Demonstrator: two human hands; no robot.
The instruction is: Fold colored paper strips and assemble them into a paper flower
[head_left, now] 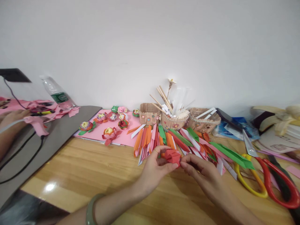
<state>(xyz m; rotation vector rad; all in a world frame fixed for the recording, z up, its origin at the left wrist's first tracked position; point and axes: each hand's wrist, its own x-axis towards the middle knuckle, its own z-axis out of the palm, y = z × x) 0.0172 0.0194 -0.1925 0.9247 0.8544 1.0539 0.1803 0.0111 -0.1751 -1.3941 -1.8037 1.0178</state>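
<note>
Between my two hands, just above the wooden table, is a red folded-paper flower [172, 156]. My left hand [158, 165] is closed around its left side, thumb in front and fingers behind. The thumb and fingertips of my right hand [199, 167] pinch together at the flower's right edge; what exactly lies between them is too small to make out. Right behind my hands lie many folded paper strips [147, 139] in orange, pink, white, red and green. Several finished paper flowers [110, 134] sit on a pink sheet [93, 134] further left.
Three small woven baskets [150, 114] stand along the wall, the middle one full of sticks. Scissors [264, 175] with red and yellow handles lie at the right. At the left are a pink glue gun [36, 125], a plastic bottle [58, 93] and another person's hand [14, 120].
</note>
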